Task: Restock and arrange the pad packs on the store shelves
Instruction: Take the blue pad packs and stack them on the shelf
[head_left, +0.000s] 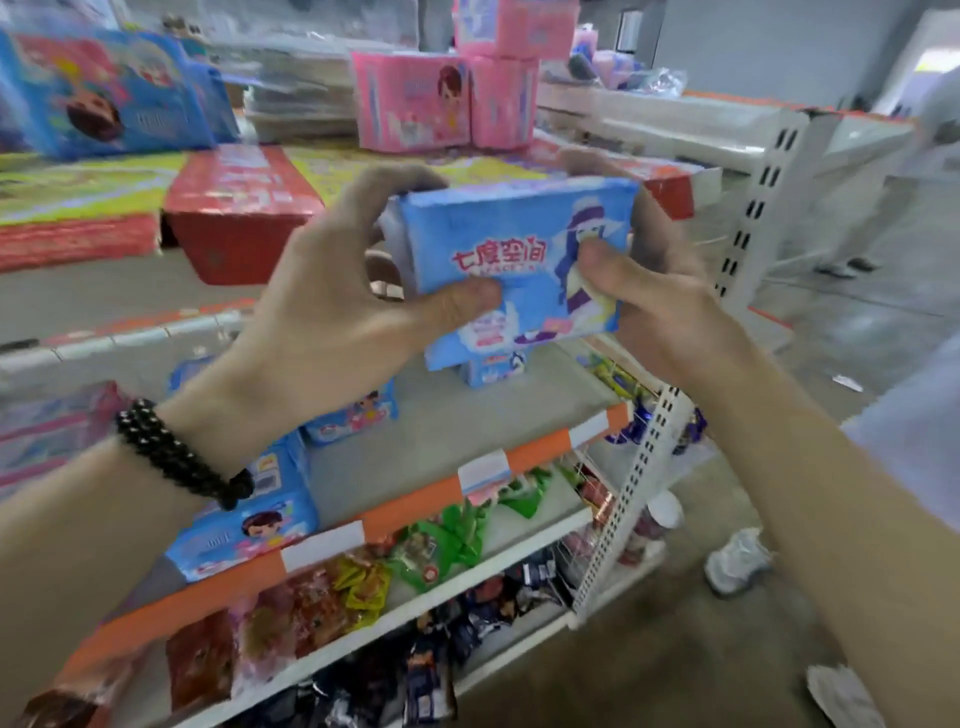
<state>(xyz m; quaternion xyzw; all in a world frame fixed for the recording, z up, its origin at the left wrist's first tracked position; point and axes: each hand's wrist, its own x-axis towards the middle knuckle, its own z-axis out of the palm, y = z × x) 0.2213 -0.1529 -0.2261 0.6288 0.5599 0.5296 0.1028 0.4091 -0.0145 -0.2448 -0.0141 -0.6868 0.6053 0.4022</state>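
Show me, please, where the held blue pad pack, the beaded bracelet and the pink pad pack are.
held blue pad pack (511, 244), head view, on its printed front.
beaded bracelet (176, 454), head view, on the beads across the left wrist.
pink pad pack (410, 104), head view, on its front face.

The left hand (332, 291) and right hand (670, 291) covered both ends of the blue pad pack (511, 260), hiding its lower print. Motion blur smeared the top-shelf pink packs (415, 104). The bottom-shelf dark packets (415, 670) ran off the lower edge.
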